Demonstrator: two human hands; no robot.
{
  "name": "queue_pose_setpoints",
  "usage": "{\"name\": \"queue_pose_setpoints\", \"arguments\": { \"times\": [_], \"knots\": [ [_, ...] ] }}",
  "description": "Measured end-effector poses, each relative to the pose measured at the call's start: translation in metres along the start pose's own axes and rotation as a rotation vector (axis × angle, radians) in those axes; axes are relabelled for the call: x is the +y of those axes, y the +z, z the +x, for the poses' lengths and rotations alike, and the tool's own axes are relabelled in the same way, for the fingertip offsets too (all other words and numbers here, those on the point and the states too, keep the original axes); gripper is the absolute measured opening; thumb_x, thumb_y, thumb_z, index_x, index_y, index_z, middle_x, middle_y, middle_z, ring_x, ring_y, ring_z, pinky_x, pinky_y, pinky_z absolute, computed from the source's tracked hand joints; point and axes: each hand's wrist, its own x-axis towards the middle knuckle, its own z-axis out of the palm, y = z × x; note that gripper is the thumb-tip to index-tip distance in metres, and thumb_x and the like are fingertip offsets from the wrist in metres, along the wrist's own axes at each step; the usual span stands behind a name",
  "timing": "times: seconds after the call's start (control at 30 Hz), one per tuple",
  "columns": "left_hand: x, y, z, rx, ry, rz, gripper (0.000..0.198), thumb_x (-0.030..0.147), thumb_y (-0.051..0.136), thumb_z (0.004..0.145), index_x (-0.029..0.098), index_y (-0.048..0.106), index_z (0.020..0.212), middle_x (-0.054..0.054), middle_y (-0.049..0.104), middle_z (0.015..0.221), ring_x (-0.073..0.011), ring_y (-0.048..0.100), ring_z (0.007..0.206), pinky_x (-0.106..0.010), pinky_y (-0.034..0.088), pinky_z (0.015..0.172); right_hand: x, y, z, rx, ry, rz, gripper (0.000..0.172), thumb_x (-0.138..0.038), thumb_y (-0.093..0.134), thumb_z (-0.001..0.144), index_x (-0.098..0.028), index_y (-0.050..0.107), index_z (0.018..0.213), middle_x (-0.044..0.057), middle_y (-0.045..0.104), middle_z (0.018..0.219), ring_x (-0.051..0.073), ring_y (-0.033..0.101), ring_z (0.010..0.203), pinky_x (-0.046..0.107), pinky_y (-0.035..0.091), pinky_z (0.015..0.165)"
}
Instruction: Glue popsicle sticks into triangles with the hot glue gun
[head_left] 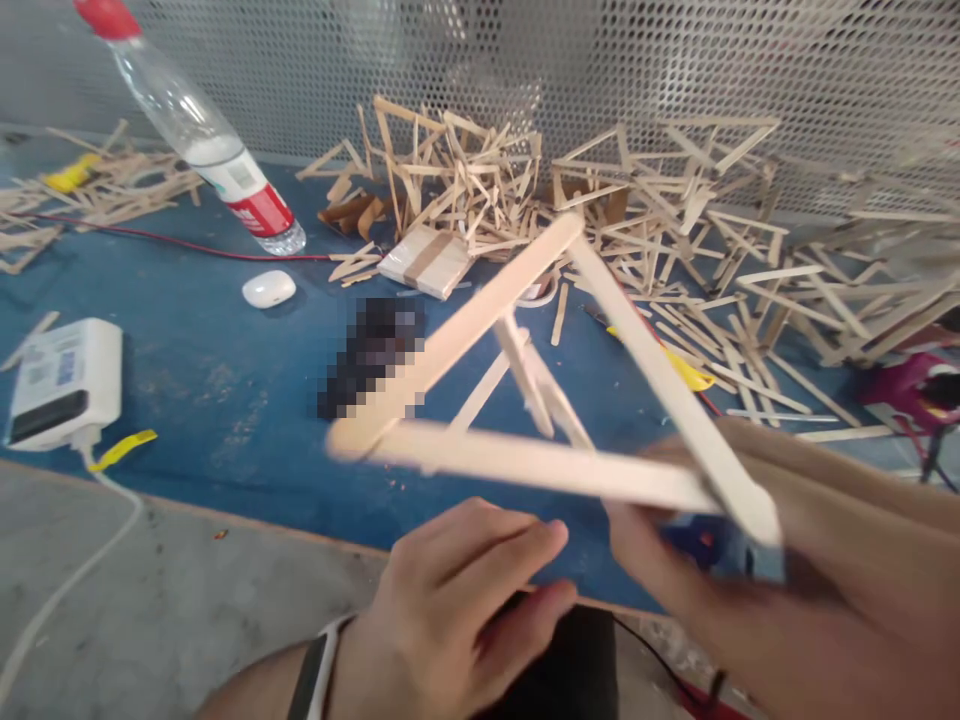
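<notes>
A triangle of wooden craft sticks (pixel 525 460) is held up close to the camera, with a few shorter sticks glued inside it. My right hand (pixel 750 590) grips the triangle at its lower right corner, and something blue shows under the fingers there. My left hand (pixel 465 590) hovers just below the frame with fingers loosely curled and thumb touching them, holding nothing I can make out. A dark object lies under my left hand at the table's edge.
A blue mat (pixel 225 390) covers the table. Heaps of stick frames (pixel 675 210) line the perforated back wall. A tilted water bottle (pixel 202 130), white earbud case (pixel 268 289), white power bank (pixel 64 385) with cable, stick bundle (pixel 426 262) and red wire lie about.
</notes>
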Motion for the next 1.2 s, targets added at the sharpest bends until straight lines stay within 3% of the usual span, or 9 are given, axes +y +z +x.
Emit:
{"name": "queue_pose_setpoints", "arguments": {
  "times": [0.07,0.13,0.33,0.4,0.53,0.67,0.87,1.03,1.2],
  "knots": [
    [-0.016,0.005,0.019,-0.008,0.086,0.09,0.023,0.01,0.071,0.103,0.008,0.071,0.126,-0.009,0.079,0.106,-0.0182,0.075,0.089,-0.032,0.066,0.085,0.004,0.009,0.011,0.016,0.008,-0.057,0.02,-0.021,0.073,0.097,-0.027,0.069,0.078,-0.003,0.073,0.069,0.013,0.067,0.053,0.03,0.047,0.045],
    [-0.027,0.008,0.034,-0.056,0.036,0.009,0.02,0.013,0.07,0.105,0.009,0.073,0.124,-0.009,0.079,0.109,-0.0179,0.076,0.091,-0.03,0.066,0.084,0.008,0.02,0.019,0.102,-0.028,-0.047,0.021,-0.019,0.075,0.095,-0.025,0.069,0.077,-0.001,0.073,0.07,0.014,0.07,0.057,0.029,0.052,0.053],
    [-0.041,0.017,0.072,-0.26,-0.485,-0.714,0.024,0.032,0.069,0.106,0.012,0.078,0.116,-0.004,0.077,0.089,-0.0101,0.069,0.067,-0.02,0.059,0.06,0.023,0.045,0.028,0.328,-0.07,-0.115,0.024,-0.018,0.076,0.094,-0.025,0.069,0.072,0.0,0.074,0.068,0.016,0.07,0.055,0.029,0.052,0.052],
    [-0.048,0.023,0.086,-0.246,-0.514,-0.864,0.027,0.034,0.073,0.103,0.011,0.077,0.118,-0.004,0.076,0.088,-0.0104,0.07,0.07,-0.02,0.06,0.064,0.027,0.049,0.029,0.351,-0.052,-0.134,0.026,-0.019,0.076,0.094,-0.024,0.067,0.07,0.0,0.074,0.068,0.016,0.07,0.055,0.029,0.052,0.052],
    [-0.067,0.033,0.104,-0.171,-0.384,-0.839,0.031,0.031,0.084,0.096,0.012,0.077,0.12,-0.006,0.079,0.099,-0.0133,0.073,0.085,-0.022,0.061,0.075,0.036,0.055,0.028,0.337,-0.023,-0.142,0.024,-0.019,0.077,0.094,-0.024,0.069,0.072,0.001,0.077,0.073,0.017,0.073,0.059,0.029,0.055,0.054],
    [-0.081,0.038,0.11,-0.18,-0.356,-0.87,0.028,0.032,0.082,0.097,0.013,0.079,0.117,-0.005,0.078,0.094,-0.0122,0.073,0.081,-0.021,0.06,0.073,0.042,0.059,0.027,0.285,0.098,-0.024,0.008,-0.02,0.079,0.092,-0.025,0.078,0.086,0.001,0.081,0.084,0.018,0.078,0.065,0.03,0.062,0.059],
    [-0.089,0.035,0.103,-0.174,-0.307,-0.835,0.027,0.038,0.08,0.1,0.013,0.078,0.108,-0.004,0.077,0.085,-0.0117,0.072,0.074,-0.021,0.059,0.069,0.045,0.063,0.022,0.26,0.217,0.1,0.008,-0.024,0.08,0.09,-0.03,0.082,0.094,0.0,0.083,0.092,0.019,0.08,0.067,0.031,0.065,0.059],
    [-0.086,0.028,0.089,-0.16,0.106,-0.416,0.018,0.03,0.075,0.105,0.016,0.075,0.095,-0.002,0.074,0.087,-0.0092,0.065,0.071,-0.021,0.055,0.071,0.039,0.065,0.02,0.239,0.206,0.055,0.007,-0.022,0.081,0.09,-0.03,0.081,0.09,-0.001,0.081,0.084,0.02,0.078,0.066,0.035,0.065,0.063],
    [-0.087,0.027,0.087,-0.129,0.345,-0.22,0.009,0.025,0.066,0.11,0.018,0.073,0.11,-0.004,0.08,0.103,-0.0124,0.076,0.089,-0.022,0.059,0.082,0.037,0.068,0.02,0.226,0.258,0.135,0.008,-0.021,0.08,0.089,-0.029,0.081,0.087,0.0,0.08,0.082,0.02,0.077,0.068,0.036,0.067,0.064]
  ]
}}
